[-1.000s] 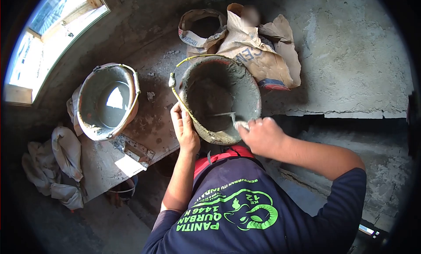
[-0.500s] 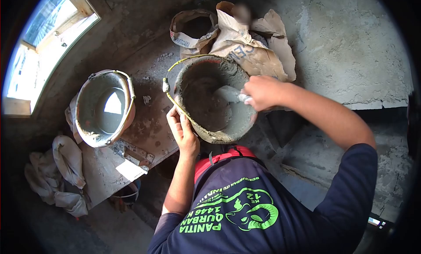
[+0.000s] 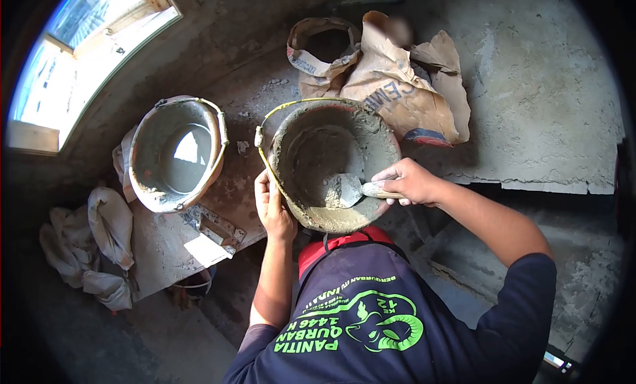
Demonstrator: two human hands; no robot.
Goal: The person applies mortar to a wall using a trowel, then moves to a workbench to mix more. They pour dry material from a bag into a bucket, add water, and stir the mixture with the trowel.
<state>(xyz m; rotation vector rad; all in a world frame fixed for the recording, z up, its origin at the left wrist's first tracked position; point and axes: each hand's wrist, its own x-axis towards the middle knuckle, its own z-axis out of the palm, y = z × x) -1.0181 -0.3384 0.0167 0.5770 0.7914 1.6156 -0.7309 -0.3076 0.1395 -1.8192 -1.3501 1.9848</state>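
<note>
A mortar-caked bucket with a yellow-coated wire handle stands in front of me, wet grey mortar coating its inside. My left hand grips the left side of its rim, fingers up along the outer wall. Wrapped round the pale handle of a trowel is my right hand, at the near right of the rim. The trowel's blade is inside the bucket, low on the near side, with some grey mortar on it.
A second bucket holding greyish water stands at left on the board. Near it lie a flat metal tool and a pale cloth. Torn cement bags sit beyond the mortar bucket. A rough concrete slab is at right.
My right hand has moved the trowel toward me, from the bucket's right-middle to its near side. The blade shows more fully now. My left hand stays on the rim; the view has shifted slightly.
</note>
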